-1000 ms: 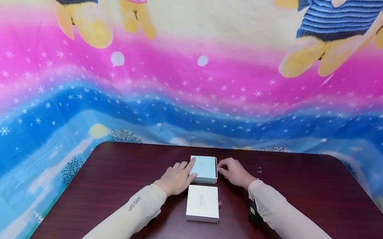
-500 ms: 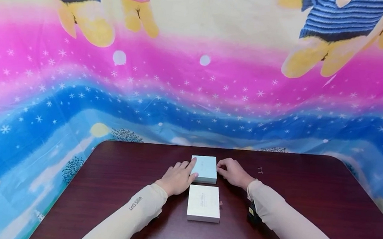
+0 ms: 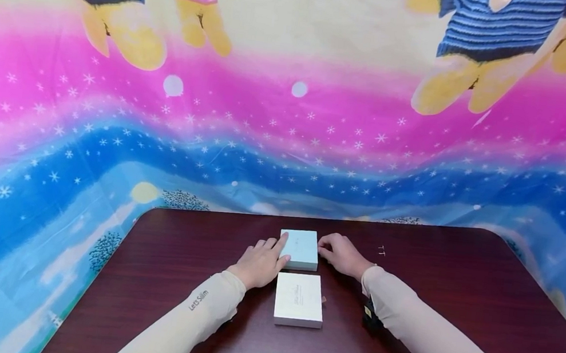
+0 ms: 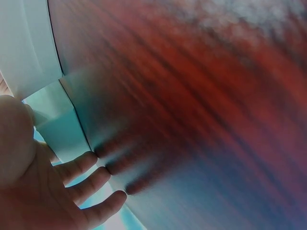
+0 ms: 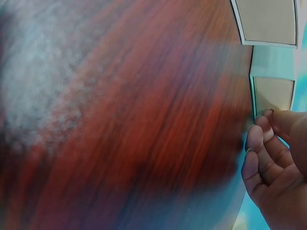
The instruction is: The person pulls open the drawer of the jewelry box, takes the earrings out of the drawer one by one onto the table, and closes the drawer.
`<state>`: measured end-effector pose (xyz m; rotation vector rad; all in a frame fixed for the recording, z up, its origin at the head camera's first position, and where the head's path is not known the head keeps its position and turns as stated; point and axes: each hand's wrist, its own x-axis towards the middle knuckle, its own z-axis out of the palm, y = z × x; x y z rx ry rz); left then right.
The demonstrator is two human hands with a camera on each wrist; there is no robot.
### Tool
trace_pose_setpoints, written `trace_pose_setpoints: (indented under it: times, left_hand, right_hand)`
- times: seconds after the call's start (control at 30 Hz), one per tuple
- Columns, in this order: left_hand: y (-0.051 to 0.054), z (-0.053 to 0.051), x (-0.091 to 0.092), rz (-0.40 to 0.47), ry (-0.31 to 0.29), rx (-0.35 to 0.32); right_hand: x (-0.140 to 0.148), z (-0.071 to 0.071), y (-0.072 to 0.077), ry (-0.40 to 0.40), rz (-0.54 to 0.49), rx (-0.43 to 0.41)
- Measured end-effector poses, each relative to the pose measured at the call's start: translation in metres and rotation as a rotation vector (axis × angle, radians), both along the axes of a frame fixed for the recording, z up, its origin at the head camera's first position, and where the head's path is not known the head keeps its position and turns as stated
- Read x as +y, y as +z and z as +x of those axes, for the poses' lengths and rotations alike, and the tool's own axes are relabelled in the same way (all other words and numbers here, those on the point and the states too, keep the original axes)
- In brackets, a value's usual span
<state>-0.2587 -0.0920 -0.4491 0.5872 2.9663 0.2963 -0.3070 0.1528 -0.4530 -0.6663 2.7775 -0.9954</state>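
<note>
A light blue flat box [image 3: 299,248] lies near the table's far edge, its drawer pushed flush. My left hand [image 3: 260,263] rests at its left side, index finger and thumb on the lid's left edge; the other fingers [image 4: 86,167] are spread and fairly straight. My right hand [image 3: 344,255] is at the box's right side, fingers curled. In the right wrist view, its thumb and index fingertips meet at the beige drawer front [image 5: 273,91]; no held thing shows between them. Nearer lies a white box [image 3: 299,299] with a small brownish tab [image 3: 324,300] on its right side.
Two small T-shaped pieces [image 3: 381,250] lie on the dark red wooden table [image 3: 435,307], right of my right hand. A patterned cloth [image 3: 286,142] with snowflakes hangs behind the table and along its sides.
One second ago the light blue box's drawer stuck out slightly at the right. It has slid in flush, and my right hand has moved slightly left with it. My left hand has stayed in place.
</note>
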Motion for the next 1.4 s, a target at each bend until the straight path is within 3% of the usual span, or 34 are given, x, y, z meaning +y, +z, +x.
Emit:
trace_pose_setpoints:
  times: [1.1,1.4]
  left_hand:
    - [-0.0021,-0.001,-0.0006,0.016,0.004,-0.007]
    - [-0.0039,-0.0019,-0.0015,0.029,-0.008,0.022]
  right_hand:
    - [0.0005,-0.0001,-0.0029,0.014,0.017,0.041]
    - [0.0002,-0.0011,-0.0027,0.011,0.038,0.032]
